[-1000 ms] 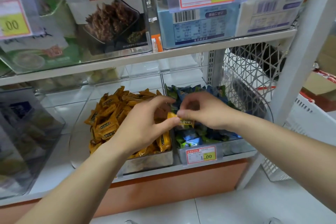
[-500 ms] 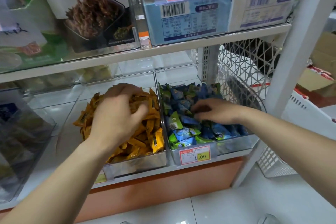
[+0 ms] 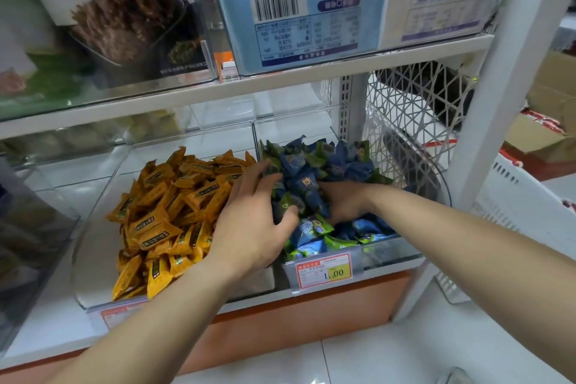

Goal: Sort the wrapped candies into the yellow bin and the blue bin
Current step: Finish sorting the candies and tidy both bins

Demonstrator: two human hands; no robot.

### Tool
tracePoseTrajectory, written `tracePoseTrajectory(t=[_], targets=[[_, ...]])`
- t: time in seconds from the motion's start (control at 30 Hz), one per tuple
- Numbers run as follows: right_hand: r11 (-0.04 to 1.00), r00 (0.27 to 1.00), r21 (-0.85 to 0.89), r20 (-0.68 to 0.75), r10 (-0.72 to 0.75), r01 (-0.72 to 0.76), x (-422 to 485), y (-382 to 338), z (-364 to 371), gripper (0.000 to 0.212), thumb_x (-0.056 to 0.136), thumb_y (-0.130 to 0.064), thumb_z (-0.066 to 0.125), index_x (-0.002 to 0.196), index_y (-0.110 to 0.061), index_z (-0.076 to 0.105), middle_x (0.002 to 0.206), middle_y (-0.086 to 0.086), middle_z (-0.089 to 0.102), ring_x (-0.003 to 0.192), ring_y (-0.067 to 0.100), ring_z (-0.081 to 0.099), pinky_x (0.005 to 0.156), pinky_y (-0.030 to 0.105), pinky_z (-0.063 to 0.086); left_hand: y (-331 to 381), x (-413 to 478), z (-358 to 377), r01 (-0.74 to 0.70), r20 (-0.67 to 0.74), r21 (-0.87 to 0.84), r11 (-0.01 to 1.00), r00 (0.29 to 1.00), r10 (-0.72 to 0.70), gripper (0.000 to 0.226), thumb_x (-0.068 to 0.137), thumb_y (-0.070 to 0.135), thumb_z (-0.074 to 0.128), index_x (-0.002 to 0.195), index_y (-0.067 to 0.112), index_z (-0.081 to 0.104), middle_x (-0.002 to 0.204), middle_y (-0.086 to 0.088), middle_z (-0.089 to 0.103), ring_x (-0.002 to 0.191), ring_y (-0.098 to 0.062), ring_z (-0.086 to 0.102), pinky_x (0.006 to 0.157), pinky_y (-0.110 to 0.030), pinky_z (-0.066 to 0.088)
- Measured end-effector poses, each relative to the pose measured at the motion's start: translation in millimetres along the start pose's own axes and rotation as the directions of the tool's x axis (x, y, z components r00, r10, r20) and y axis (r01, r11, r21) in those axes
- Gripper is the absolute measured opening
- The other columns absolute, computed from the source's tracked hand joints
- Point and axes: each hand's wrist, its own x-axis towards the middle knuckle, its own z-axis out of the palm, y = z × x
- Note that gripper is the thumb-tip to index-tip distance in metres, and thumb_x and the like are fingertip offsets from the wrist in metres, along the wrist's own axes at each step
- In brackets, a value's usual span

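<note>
head view: shelf [image 3: 43,340] carries two clear bins touching side by side. yellow bin [image 3: 93,259] is on the left, blue bin [image 3: 389,254] on the right.

yellow candies [image 3: 168,215] are heaped toward the right and front of their bin. blue candies [image 3: 324,162], blue and green wrappers mixed, are heaped high at the back of theirs. no stray colour shows on top of either heap; anything misplaced would be buried.

left hand [image 3: 252,227] reaches across the wall between the bins. its fingers [image 3: 265,177] are spread, fairly straight, pressing on the left edge of the blue heap, thumb against a green wrapper; not closed round anything i can see. right hand [image 3: 346,199] is sunk into the middle of the blue heap, fingers hidden under wrappers, so i cannot tell if it is grasping. the heap between both hands reads as raking or digging through, my guess.

handling, as judgement: small pillow packs, very light, glossy film so likely slippery and crinkly, firm piece inside, not fragile. loose heap will slide and spill when pushed, so rake gently and keep it below the bin rim. take a single candy by pinching across its body or by a crimped end flap, thumb against forefinger; scooping grabs several at once.

price tag [image 3: 324,273] is clipped to the blue bin's front.
</note>
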Motion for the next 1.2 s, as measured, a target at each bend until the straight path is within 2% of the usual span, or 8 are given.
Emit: tracePoseTrajectory(t=[0.17, 0.33, 0.5, 0.6, 0.73, 0.87, 1.07, 1.2], targets=[[0.978, 0.996, -0.208, -0.080, -0.023, 0.006, -2.3, -1.0, -3.6, 0.093, 0.071, -0.047, 0.085, 0.148, -0.026, 0.038, 0.148, 0.002, 0.049, 0.133, 0.027, 0.048, 0.101, 0.031, 0.039, 0.4, 1.4, 2.4, -0.001, -0.008, 0.013, 1.000, 1.000, 0.001, 0.056, 0.088, 0.051, 0.057, 0.138, 0.027, 0.049, 0.152, 0.012, 0.029, 0.139, -0.016, 0.034, 0.100, -0.031, 0.042], [0.985, 0.992, -0.173, -0.121, -0.025, 0.004, -5.2, 0.0, 0.7, 0.040, 0.086, -0.025, 0.075, 0.120, -0.014, 0.056, 0.120, 0.009, 0.064, 0.109, 0.030, 0.061, 0.085, 0.034, 0.050, -1.4, 0.5, 0.5, -0.007, -0.008, 0.008, 1.000, 1.000, 0.007, 0.054, 0.088, 0.049, 0.058, 0.137, 0.026, 0.051, 0.152, 0.012, 0.030, 0.138, -0.015, 0.034, 0.100, -0.029, 0.039], [0.991, 0.985, -0.123, -0.161, -0.065, 0.046, -12.6, -0.1, -15.4, 0.019, 0.090, -0.019, 0.068, 0.108, -0.014, 0.062, 0.106, 0.007, 0.069, 0.099, 0.026, 0.065, 0.078, 0.032, 0.051, -4.0, 0.5, -2.8, -0.021, 0.010, -0.008, 1.000, 1.000, 0.021, 0.058, 0.084, 0.052, 0.053, 0.136, 0.026, 0.053, 0.152, 0.012, 0.031, 0.137, -0.015, 0.035, 0.102, -0.030, 0.039], [0.995, 0.959, 0.096, -0.284, 0.005, 0.024, -26.2, 2.6, -38.4, 0.035, 0.075, -0.030, 0.085, 0.101, -0.029, 0.063, 0.093, -0.015, 0.065, 0.092, 0.013, 0.064, 0.073, 0.024, 0.044, -6.5, 1.3, -2.7, -0.024, 0.010, -0.011, 1.000, 1.000, 0.024, 0.054, 0.085, 0.050, 0.058, 0.134, 0.027, 0.054, 0.152, 0.013, 0.031, 0.137, -0.014, 0.034, 0.101, -0.030, 0.040], [0.928, 0.949, 0.369, -0.307, 0.066, 0.055, -39.3, 11.8, -53.5, 0.043, 0.071, -0.036, 0.089, 0.106, -0.018, 0.072, 0.098, -0.006, 0.076, 0.094, 0.017, 0.071, 0.091, 0.036, 0.054, -7.8, 1.7, -2.2, -0.026, 0.003, -0.015, 1.000, 1.000, 0.026, 0.054, 0.084, 0.051, 0.056, 0.134, 0.029, 0.055, 0.153, 0.013, 0.031, 0.137, -0.015, 0.034, 0.102, -0.031, 0.040], [0.883, 0.912, 0.465, -0.330, 0.242, -0.066, -41.2, 16.0, -53.2, 0.063, 0.082, -0.029, 0.081, 0.136, -0.023, 0.051, 0.124, -0.005, 0.059, 0.095, 0.021, 0.065, 0.068, 0.033, 0.061, -7.5, 2.3, -1.0, -0.021, 0.004, -0.009, 1.000, 1.000, 0.021, 0.058, 0.082, 0.056, 0.049, 0.133, 0.030, 0.055, 0.152, 0.015, 0.030, 0.136, -0.013, 0.033, 0.099, -0.030, 0.040], [0.951, 0.785, 0.037, -0.555, 0.274, -0.306, -41.0, 11.5, -44.1, 0.060, 0.090, -0.040, 0.065, 0.145, -0.027, 0.044, 0.143, 0.004, 0.051, 0.123, 0.030, 0.054, 0.094, 0.037, 0.049, -8.4, 3.4, 0.6, -0.018, 0.000, -0.005, 1.000, 1.000, 0.018, 0.056, 0.082, 0.055, 0.050, 0.132, 0.030, 0.056, 0.151, 0.015, 0.030, 0.136, -0.014, 0.033, 0.101, -0.031, 0.041], [0.996, 0.842, -0.072, -0.539, 0.004, -0.051, -39.9, -4.9, -43.0, 0.018, 0.086, -0.031, 0.066, 0.103, -0.037, 0.064, 0.106, -0.013, 0.060, 0.102, 0.016, 0.061, 0.084, 0.033, 0.052, -8.2, 3.2, -0.3, -0.016, 0.006, -0.006, 1.000, 1.000, 0.017, 0.054, 0.083, 0.054, 0.051, 0.131, 0.030, 0.056, 0.152, 0.014, 0.030, 0.137, -0.015, 0.033, 0.101, -0.032, 0.042]])
